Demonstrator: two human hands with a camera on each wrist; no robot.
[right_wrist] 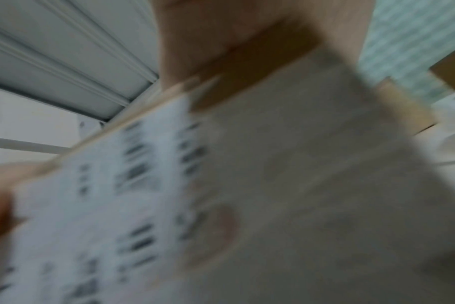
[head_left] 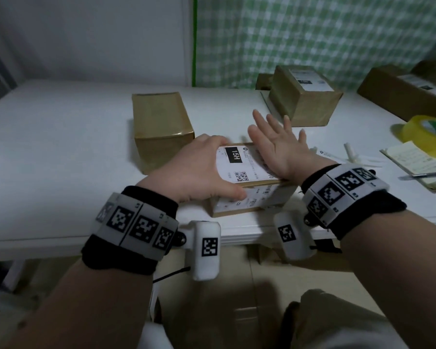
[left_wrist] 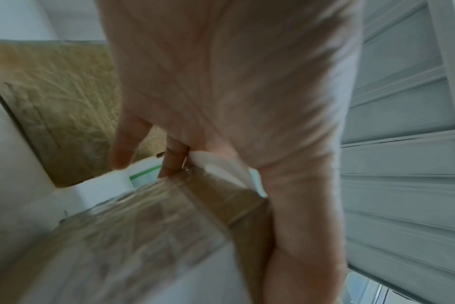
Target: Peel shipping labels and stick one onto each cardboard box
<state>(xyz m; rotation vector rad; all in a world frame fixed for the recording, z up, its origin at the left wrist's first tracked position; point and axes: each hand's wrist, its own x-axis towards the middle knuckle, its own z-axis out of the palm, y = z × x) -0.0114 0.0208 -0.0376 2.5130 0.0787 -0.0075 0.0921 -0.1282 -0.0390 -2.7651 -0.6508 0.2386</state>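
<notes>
Pressing flat on the shipping label (head_left: 239, 165), the right hand (head_left: 277, 144) had its fingers spread wide and held nothing. The left hand (head_left: 199, 170) gripped the small box (head_left: 249, 205) from the left side, fingers curled over the far edge and thumb on the near side. The label lay on top of this box and folded down over its front. The box sat near the front edge of the white bench (head_left: 61, 147).

Only the left wrist view showed the fingers (left_wrist: 173, 156) hooked over the box's taped edge. The right wrist view was blurry and showed the label's print close up. Only the head view showed a plain box (head_left: 161, 127) just behind, two labelled boxes (head_left: 302, 94) farther back, and a yellow tape roll (head_left: 428, 134).
</notes>
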